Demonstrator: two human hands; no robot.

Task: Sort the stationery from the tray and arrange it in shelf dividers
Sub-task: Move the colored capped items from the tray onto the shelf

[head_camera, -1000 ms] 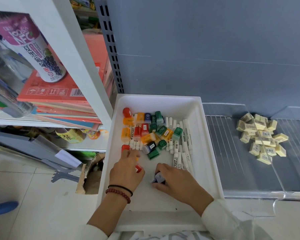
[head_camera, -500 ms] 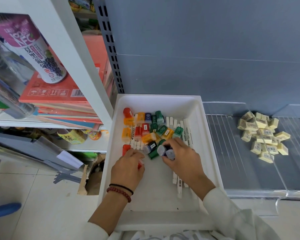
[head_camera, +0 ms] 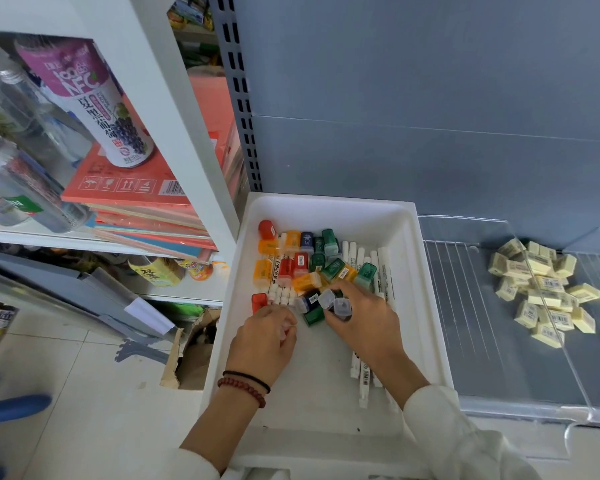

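I see bright, even light, possibly from overhead; shadows inside the white tray (head_camera: 430,289) are faint and soft. The centre is sharp. At the left edge the bottles (head_camera: 25,109) bend and smear, and the near-left floor (head_camera: 84,393) blurs.

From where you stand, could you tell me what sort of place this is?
Probably a small shop's shelving aisle: a grey slotted metal upright, a clear plastic shelf divider among barcoded pale yellow erasers, and a purple juice can shelved nearby.
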